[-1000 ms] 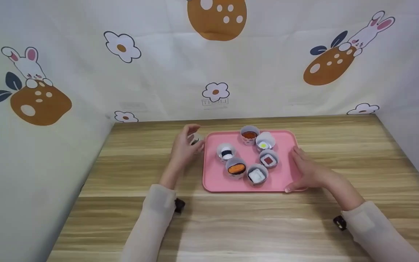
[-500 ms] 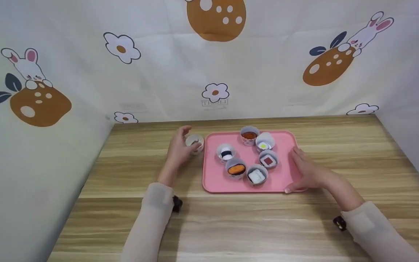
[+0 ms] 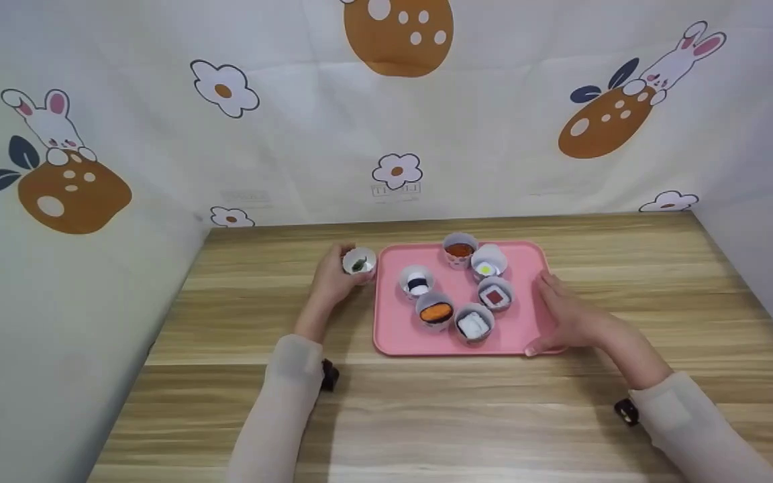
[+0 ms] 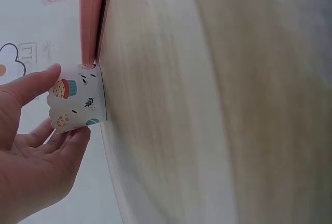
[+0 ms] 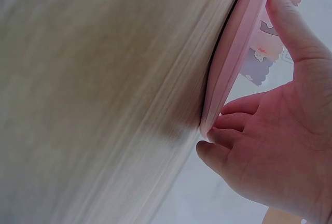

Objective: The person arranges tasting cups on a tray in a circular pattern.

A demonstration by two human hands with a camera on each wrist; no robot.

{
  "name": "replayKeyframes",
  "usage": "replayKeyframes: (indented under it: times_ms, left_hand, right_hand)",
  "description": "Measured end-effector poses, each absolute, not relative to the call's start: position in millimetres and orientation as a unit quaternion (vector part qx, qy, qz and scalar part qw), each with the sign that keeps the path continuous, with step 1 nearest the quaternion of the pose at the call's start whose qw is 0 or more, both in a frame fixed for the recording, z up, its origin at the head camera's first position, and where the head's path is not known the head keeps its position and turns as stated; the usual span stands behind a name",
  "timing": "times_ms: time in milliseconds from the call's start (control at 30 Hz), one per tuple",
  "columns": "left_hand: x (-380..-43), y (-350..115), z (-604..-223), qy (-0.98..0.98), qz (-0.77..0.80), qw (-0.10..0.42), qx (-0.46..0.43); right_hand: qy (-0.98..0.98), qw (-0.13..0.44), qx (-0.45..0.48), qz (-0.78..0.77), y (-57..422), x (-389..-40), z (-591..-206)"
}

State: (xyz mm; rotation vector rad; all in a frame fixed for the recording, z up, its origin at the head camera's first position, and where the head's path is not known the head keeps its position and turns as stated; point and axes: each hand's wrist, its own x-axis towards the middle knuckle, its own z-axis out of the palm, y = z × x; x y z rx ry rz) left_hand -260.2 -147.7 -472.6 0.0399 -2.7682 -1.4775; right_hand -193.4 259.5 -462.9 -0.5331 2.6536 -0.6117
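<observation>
In the head view my left hand (image 3: 334,276) holds a white paper baking cup (image 3: 359,260) at the left edge of the pink tray (image 3: 393,339). A small dark green item lies inside the cup; its kind is too small to tell. The left wrist view shows thumb and fingers on opposite sides of the printed cup (image 4: 78,97), which stands on the table against the tray. My right hand (image 3: 571,318) rests along the tray's right side, thumb at the front corner, fingers reaching back along the rim. In the right wrist view the fingers (image 5: 228,130) touch the tray's edge (image 5: 228,63).
Several paper cups stand on the tray, holding toy sushi: an orange-topped piece (image 3: 436,312), a white block (image 3: 474,325), a red-centred roll (image 3: 495,296), a black-banded piece (image 3: 418,283) and others. A patterned cloth wall (image 3: 306,147) rises behind the wooden table (image 3: 440,416).
My left hand drew slightly left off the cup, its fingers apart from it, then closed round it. Right hand, tray and the other cups look unmoved.
</observation>
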Motion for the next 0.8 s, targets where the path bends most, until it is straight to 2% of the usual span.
replayKeyframes:
  times_ms: [633, 800]
  left_hand:
    - [-268, -135, -458, -0.878, -0.477, 0.001, 0.048]
    - [-268, -128, -455, -0.878, -0.478, 0.016, 0.031]
  right_hand:
    - [0.941, 0.179, -0.183, -0.220, 261, -193, -465]
    - [0.941, 0.179, -0.184, -0.219, 261, -193, -463]
